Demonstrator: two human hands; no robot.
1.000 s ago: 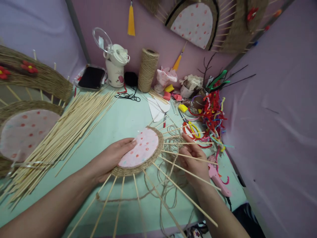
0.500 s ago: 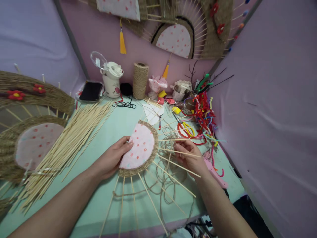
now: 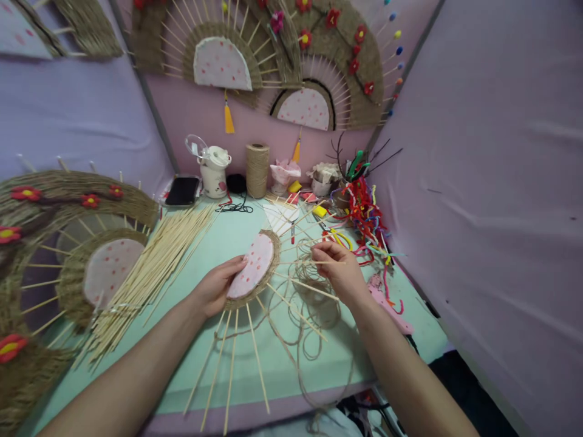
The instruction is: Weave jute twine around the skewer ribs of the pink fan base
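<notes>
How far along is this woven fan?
Done: skewers fan out from the pink spotted half-circle, with a narrow twine band woven round its edge. In hand: the left hand steadies it; the right hand pinches among the skewers at the loose jute twine. Left, probably: a wider weave and flowers, judging by the finished fans on the wall.

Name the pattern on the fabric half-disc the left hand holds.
Fabric half-disc: pale pink with red dots; head view.

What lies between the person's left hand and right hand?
In the head view, a half-round spotted fabric piece rimmed with jute, bamboo sticks radiating from it, lies between left hand and right hand.
</notes>
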